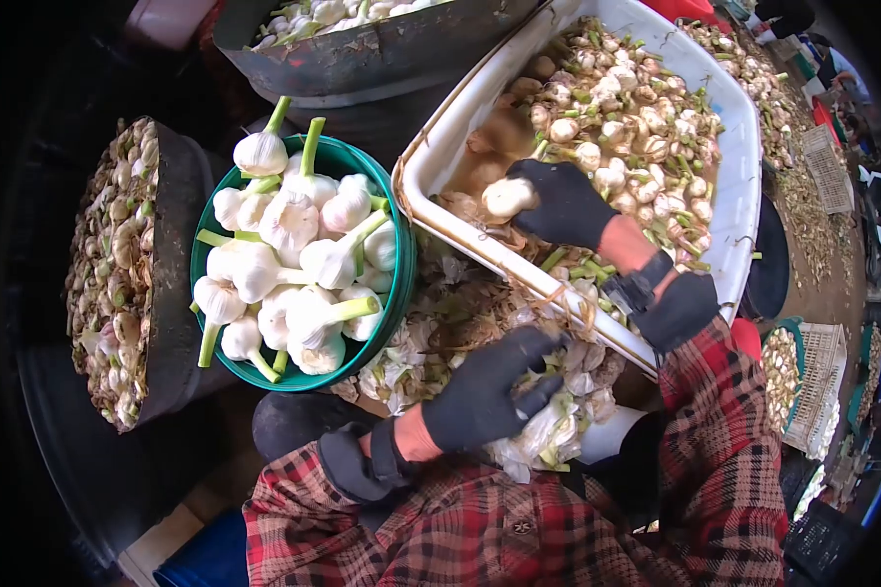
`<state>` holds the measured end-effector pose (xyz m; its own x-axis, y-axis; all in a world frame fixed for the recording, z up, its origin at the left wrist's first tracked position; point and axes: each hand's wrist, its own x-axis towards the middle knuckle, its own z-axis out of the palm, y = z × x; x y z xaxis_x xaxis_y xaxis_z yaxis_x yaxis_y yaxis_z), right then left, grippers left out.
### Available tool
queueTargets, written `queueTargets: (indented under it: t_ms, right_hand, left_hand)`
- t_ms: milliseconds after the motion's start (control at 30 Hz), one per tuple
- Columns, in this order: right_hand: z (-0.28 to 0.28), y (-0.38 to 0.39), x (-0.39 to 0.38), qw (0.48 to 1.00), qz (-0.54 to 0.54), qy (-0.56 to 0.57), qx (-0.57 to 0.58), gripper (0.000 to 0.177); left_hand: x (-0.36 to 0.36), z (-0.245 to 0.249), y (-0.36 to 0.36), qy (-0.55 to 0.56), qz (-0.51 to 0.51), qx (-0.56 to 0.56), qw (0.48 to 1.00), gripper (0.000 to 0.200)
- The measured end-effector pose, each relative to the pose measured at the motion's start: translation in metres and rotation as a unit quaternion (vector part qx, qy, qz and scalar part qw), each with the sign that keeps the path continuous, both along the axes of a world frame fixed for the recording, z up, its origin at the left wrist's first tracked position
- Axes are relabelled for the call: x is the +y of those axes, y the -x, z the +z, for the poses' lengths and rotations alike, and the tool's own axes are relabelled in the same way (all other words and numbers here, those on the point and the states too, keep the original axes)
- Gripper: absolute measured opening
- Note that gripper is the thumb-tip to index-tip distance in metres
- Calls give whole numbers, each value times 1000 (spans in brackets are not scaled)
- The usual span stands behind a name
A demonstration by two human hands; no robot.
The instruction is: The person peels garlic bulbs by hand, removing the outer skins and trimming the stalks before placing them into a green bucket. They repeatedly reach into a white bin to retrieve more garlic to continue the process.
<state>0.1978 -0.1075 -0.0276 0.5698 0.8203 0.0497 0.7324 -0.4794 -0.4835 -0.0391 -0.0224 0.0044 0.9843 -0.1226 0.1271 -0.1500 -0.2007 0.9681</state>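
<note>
My right hand [563,207], in a black glove, grips a pale garlic bulb [508,199] over the white tub [424,174]. Brownish garlic bulbs [646,127] with short green stems fill much of that tub. My left hand [489,386], also gloved, hovers in front of me with thumb and fingers apart, nothing visible in its grasp. Just beneath it lie loose garlic skins [543,430]. To its left, a round green basin [401,293] is heaped with clean white garlic bulbs [289,225], several with green stems poking out.
A dark container [171,254] at the left bears a pile of unpeeled garlic [113,284]. Behind the basin stands another dark tub [362,64] with white bulbs. Farther right, a cream crate [817,382] and scattered garlic [768,98] lie on the floor.
</note>
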Motion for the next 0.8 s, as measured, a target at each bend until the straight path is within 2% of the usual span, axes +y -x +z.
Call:
queueTargets:
  t_ms: [33,67,100,133,200,267,333,400,467,500,567,600,633,667,800]
  right_hand:
    - [11,4,-7,999,-6,-51,-8,43]
    - [32,15,-15,996,-2,-74,-48,47]
    - [43,25,-21,989,3,-132,-70,47]
    - [53,36,-27,978,9,-189,-92,48]
    - [77,68,-36,975,11,-204,-83,53]
    - [79,100,-42,974,3,-220,-56,56]
    - [84,125,-43,972,-5,-227,-59,56]
    - [92,137,-45,973,-19,-223,-49,54]
    - [96,143,-48,964,-49,-261,-3,49]
    - [99,146,-45,958,-81,-274,-24,39]
    - [95,147,-44,956,-102,-269,-57,34]
    - [93,148,-43,952,-121,-266,-90,29]
    - [94,151,-38,947,-143,-272,-93,19]
    - [93,152,-38,947,-145,-272,-93,19]
    - [84,152,-39,947,-141,-233,-169,11]
  left_hand:
    - [2,-10,-4,49,20,-27,998,42]
    - [4,-5,-8,50,18,-31,998,42]
    - [7,2,-12,184,49,59,980,45]
    - [10,7,-15,312,79,149,935,49]
    - [17,11,-21,418,76,188,886,54]
    - [19,18,-24,439,57,198,875,52]
    - [18,16,-21,463,114,181,860,45]
    - [18,9,-17,457,122,168,865,41]
    - [17,9,-17,404,196,122,885,38]
    - [16,9,-17,405,193,123,885,38]
    - [15,11,-17,251,228,27,940,39]
    - [15,9,-16,253,226,28,940,39]
    - [16,7,-15,199,236,14,951,40]
    - [17,5,-15,144,245,0,959,41]
    - [13,5,-13,157,256,-10,954,42]
